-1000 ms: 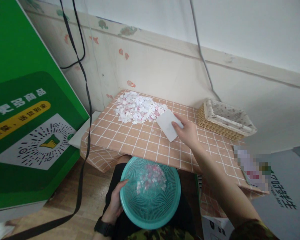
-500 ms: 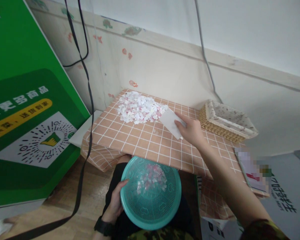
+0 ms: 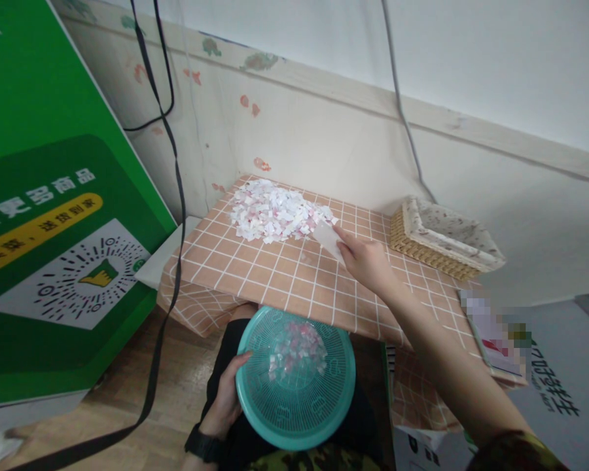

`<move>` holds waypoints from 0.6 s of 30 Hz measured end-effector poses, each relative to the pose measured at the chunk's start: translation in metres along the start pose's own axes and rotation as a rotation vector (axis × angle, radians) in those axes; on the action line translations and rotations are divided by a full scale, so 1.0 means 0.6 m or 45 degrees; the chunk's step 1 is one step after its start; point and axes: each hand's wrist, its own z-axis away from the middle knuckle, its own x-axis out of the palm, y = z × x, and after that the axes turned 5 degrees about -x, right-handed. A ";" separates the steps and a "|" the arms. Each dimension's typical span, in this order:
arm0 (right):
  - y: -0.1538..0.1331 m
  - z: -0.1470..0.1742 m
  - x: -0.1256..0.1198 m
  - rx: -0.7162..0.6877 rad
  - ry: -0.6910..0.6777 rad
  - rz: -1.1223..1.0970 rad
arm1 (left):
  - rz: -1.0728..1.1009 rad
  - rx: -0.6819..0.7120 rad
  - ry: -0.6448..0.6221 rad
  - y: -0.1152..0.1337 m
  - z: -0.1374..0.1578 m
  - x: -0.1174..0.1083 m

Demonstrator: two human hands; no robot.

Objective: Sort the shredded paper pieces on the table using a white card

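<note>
On the brown checked tablecloth (image 3: 255, 275) lies a heap of small white and pink paper scraps (image 3: 269, 212). My right hand (image 3: 366, 258) pinches a flat white card (image 3: 328, 241), whose far edge is at the right side of the heap. Below the table edge, my left hand (image 3: 228, 386) grips the rim of a turquoise plastic colander (image 3: 294, 418), which rests over my lap. More paper scraps (image 3: 299, 350) lie inside the colander. The left fingers under the rim are hidden.
A lined wicker basket (image 3: 436, 245) stands against the wall at the table's right. Beside it lies a flat, partly blurred item (image 3: 491, 333). A large green sign (image 3: 53, 229) rises on the left, with a black strap (image 3: 177, 261) hanging before the table.
My right hand has moved slightly left and up towards the heap, and less of the white card shows now. My left hand and the colander have stayed in place.
</note>
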 end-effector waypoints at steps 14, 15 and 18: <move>-0.013 0.013 0.006 -0.092 -0.021 -0.102 | 0.003 0.024 0.008 0.001 -0.002 0.001; -0.012 0.015 0.004 -0.105 -0.025 -0.109 | 0.001 0.030 0.005 0.001 -0.003 -0.001; -0.012 0.018 0.001 -0.120 -0.030 -0.155 | -0.012 0.038 0.008 0.000 -0.005 -0.004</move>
